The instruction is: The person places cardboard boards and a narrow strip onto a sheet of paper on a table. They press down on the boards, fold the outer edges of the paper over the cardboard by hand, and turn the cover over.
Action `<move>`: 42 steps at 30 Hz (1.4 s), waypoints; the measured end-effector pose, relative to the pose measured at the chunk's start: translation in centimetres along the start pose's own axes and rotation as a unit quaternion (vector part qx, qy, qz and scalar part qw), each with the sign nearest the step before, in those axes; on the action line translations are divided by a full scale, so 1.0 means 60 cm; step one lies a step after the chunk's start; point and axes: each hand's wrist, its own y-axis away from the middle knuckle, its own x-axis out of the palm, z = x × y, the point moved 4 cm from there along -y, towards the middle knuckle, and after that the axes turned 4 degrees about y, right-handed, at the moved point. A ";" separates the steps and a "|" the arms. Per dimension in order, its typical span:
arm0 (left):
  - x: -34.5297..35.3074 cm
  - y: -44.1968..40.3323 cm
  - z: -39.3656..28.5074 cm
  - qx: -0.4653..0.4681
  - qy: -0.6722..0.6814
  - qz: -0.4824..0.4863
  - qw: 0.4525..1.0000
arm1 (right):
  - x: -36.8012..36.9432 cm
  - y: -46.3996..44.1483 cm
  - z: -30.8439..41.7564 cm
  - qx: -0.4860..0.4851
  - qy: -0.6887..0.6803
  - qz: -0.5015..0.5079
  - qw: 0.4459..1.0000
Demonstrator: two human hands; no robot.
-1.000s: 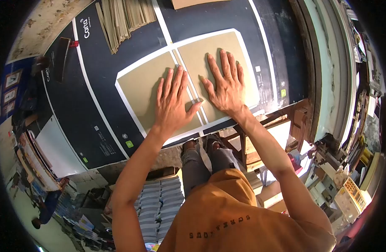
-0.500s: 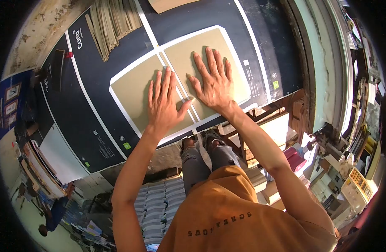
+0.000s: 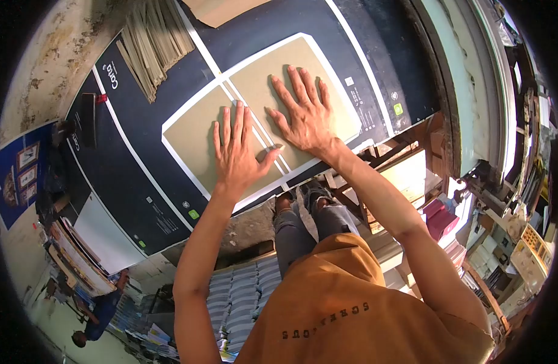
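My left hand [image 3: 237, 159] lies flat on the left of two tan cardboard panels [image 3: 191, 136], its fingers stretched out and its thumb reaching toward the narrow middle strip. Flat on the right panel [image 3: 254, 74] rests my right hand [image 3: 310, 124], fingers spread. Both panels sit on a white-bordered sheet [image 3: 192, 109] with cut corners, and white lines run between them. Neither hand grips anything. Beneath the sheet is a dark tabletop covering [image 3: 151, 130] with white stripes and printed lettering.
A bundle of tan cardboard strips [image 3: 154, 45] lies at the table's far left, with a brown board [image 3: 224, 9] at the far edge. White sheets [image 3: 106, 233] lie at the left. Stacked grey-white bundles [image 3: 242, 297] are below. Another person [image 3: 103, 315] is at lower left.
The view has shifted slightly, moving the table and the strips within it. Both hands stay flat on the panels, nearly unmoved against them. The person at lower left appears farther into view.
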 end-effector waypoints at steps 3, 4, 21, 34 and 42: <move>0.002 0.002 0.000 0.002 0.005 -0.003 1.000 | -0.001 0.001 0.000 0.000 -0.002 0.004 1.000; 0.003 0.001 0.000 0.003 0.006 -0.006 1.000 | -0.001 0.000 -0.001 0.000 -0.003 0.004 1.000; -0.010 -0.003 -0.010 0.000 -0.009 -0.003 1.000 | -0.004 -0.002 -0.006 0.012 -0.027 0.021 0.999; -0.017 -0.005 -0.016 0.010 -0.025 0.017 0.999 | -0.013 0.003 -0.012 0.016 -0.103 0.014 0.994; -0.080 -0.213 -0.032 0.077 0.145 -0.110 0.980 | -0.141 -0.057 -0.157 0.155 -0.263 -0.140 0.942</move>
